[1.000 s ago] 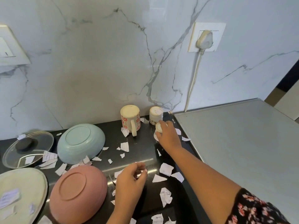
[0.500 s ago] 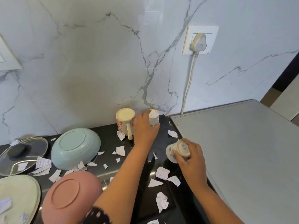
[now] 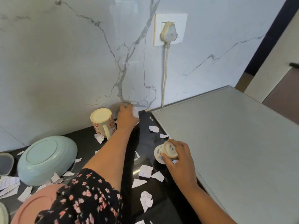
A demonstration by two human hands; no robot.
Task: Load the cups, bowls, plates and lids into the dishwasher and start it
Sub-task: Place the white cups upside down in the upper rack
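The right hand [image 3: 179,157] gripped a floral cup [image 3: 163,151], tilted base-up, over the black desk [image 3: 85,141]. The left hand [image 3: 127,118] grasped a white cup [image 3: 135,113] beside 1 inverted mug [image 3: 102,122].

I get bright, even daylight with only soft shadows, a pale one behind the mug [image 3: 102,122] on the wall [image 3: 64,62]. Glare streaks the glossy tabletop [image 3: 145,141]. The left hand [image 3: 127,118] is slightly blurred, the sleeve [image 3: 84,199] soft, and straight edges bow near the borders.

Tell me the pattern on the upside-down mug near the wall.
Red flowers on cream; the mug shows best in head view.
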